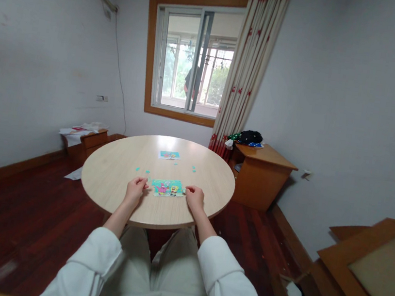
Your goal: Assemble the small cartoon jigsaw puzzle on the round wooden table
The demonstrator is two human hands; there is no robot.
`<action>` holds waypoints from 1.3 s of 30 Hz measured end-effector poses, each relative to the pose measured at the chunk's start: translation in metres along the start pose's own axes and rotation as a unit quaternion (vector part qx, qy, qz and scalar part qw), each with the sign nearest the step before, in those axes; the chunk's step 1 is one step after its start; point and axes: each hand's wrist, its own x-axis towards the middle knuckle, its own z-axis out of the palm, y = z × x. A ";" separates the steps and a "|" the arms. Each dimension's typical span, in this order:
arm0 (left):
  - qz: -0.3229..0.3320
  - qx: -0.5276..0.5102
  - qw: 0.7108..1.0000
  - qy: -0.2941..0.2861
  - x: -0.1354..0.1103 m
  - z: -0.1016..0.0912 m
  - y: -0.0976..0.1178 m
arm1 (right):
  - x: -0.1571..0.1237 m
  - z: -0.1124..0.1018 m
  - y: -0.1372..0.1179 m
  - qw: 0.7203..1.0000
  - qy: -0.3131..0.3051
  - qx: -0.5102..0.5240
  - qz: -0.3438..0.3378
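A mostly assembled jigsaw puzzle point(167, 189) with a teal background, a pink figure and a yellow figure lies flat on the round table, between my hands. My left hand point(135, 190) is beside its left edge, fingers drawn together; whatever they may hold is too small to make out. At the right edge, my right hand point(195, 197) pinches what looks like a small teal puzzle piece, close to or touching the puzzle. Several loose teal pieces lie beyond, among them a piece point(137, 169) on the left and a piece point(194, 171) on the right.
Farther back on the round table point(113, 170) lies a picture card point(169, 155) in similar colours. A wooden desk point(263, 177) with cloth items stands at the right, a low cabinet point(95, 139) at the left. A person point(192, 82) is visible through the window.
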 end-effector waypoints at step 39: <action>0.003 -0.008 1.000 -0.005 -0.002 0.001 0.002 | 0.000 -0.001 0.001 0.999 0.011 0.038 0.003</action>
